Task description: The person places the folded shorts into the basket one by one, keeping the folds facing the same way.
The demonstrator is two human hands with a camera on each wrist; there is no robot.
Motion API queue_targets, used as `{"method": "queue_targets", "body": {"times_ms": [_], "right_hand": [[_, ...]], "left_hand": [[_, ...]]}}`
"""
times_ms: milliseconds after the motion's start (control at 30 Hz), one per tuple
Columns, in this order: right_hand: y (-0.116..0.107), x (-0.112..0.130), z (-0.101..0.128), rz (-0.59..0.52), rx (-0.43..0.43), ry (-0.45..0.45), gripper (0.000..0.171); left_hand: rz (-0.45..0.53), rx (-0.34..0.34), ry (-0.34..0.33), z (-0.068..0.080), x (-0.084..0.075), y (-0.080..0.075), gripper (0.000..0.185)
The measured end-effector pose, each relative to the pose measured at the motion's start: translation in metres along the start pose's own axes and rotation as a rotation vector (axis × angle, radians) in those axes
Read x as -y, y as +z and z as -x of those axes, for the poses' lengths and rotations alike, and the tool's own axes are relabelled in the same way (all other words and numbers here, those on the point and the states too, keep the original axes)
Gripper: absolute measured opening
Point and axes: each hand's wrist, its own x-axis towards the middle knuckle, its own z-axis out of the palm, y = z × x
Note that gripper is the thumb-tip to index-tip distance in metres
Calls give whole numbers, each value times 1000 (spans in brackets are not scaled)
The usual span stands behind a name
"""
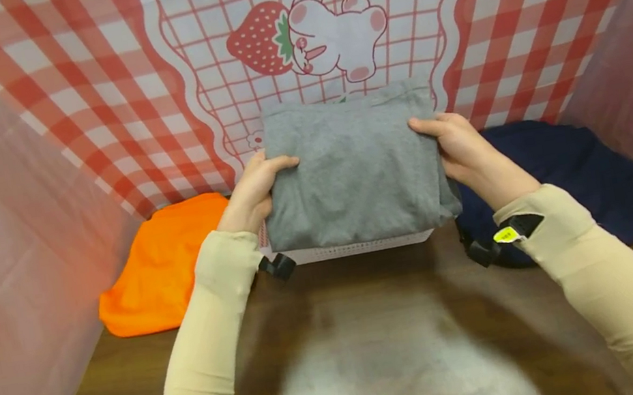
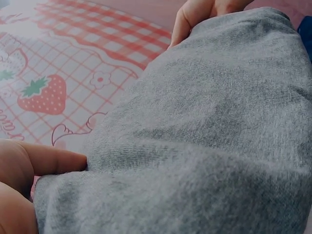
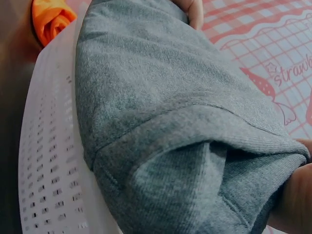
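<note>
A folded grey knit garment point(image 1: 352, 171) spans the space between both hands, its kind hidden by the folding. My left hand point(image 1: 256, 190) grips its left side, thumb lying on top. On the opposite side my right hand point(image 1: 460, 147) pinches the layers, thumb above and the other fingers tucked beneath. Under the garment, a white perforated plastic basket point(image 3: 51, 146) shows along its near wall; the cloth lies right over its rim. The right wrist view reveals a hemmed, layered opening in the grey cloth point(image 3: 195, 146) close to the right fingers.
An orange folded cloth point(image 1: 163, 270) lies on the brown wooden table point(image 1: 104, 390) to the left. Dark navy fabric point(image 1: 587, 182) spreads at the right, partly behind the right forearm. A red-and-white checked curtain point(image 1: 109, 106) with strawberry prints stands behind the basket; pink drapes point(image 1: 4, 226) flank both sides.
</note>
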Motion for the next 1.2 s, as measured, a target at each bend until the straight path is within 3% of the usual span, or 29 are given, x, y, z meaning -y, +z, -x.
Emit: {"method": "queue_targets", "body": {"times_ms": [133, 400, 600, 833, 1033, 1200], "right_hand": [[2, -1, -11, 93, -14, 3, 23], [5, -7, -28, 171, -55, -20, 14], [4, -18, -35, 270, -97, -15, 23], [-1, -35, -40, 304, -114, -5, 11], [-6, -48, -44, 437, -127, 16, 30], [-9, -57, -48, 515, -140, 32, 38]], "left_hand": [[8, -34, 7, -7, 0, -2, 18], [-23, -96, 18, -18, 3, -6, 31], [-68, -125, 14, -26, 15, -10, 31], [-83, -139, -9, -32, 31, -13, 30], [-126, -169, -60, -35, 40, -12, 41], [-130, -202, -74, -37, 46, -14, 66]]}}
